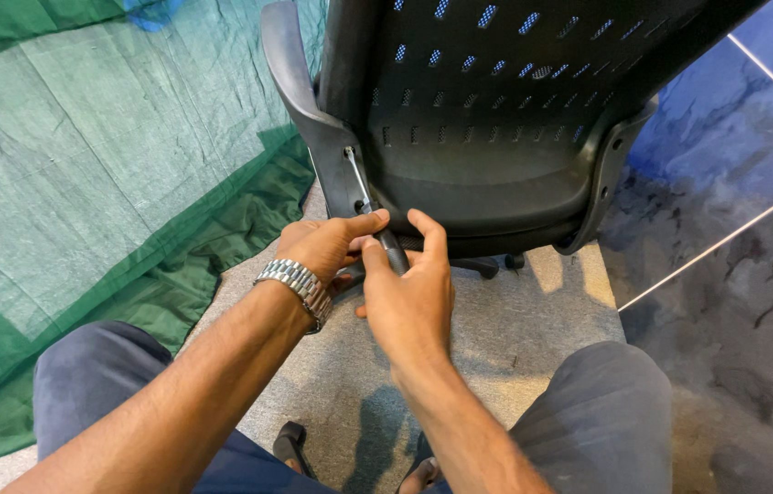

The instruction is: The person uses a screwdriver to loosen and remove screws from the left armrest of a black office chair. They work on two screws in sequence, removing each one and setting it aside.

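The black office chair (pixel 496 119) is seen from behind, its perforated backrest filling the upper middle of the view, and a screwdriver (pixel 370 206) is being worked at the lower end of the left armrest bracket (pixel 336 155). The metal shaft is angled up to a fastening point on that bracket, just where the arm meets the seat shell; whether the tip is fully seated cannot be made out. The dark handle is gripped from both sides: the left hand (pixel 322 247) is curled around it, thumb laid across the top and fingers folded under, while the right hand (pixel 409 293) is pressed in beside it, index finger and thumb closed on the handle's lower part, the other fingers tucked behind and hidden. A metal wristwatch (pixel 298 285) is worn on the left wrist. Grey carpet (pixel 496 320) lies under the chair, green netting (pixel 103 174) is spread to the left, and glossy blue floor tiles (pixel 734 238) run along the right. The step in hand is judged to be the driving of a screw at the armrest mount. For the next move, steady pressure along the shaft would be called for, with the tool kept in line with the screw so that it is not allowed to slip out.
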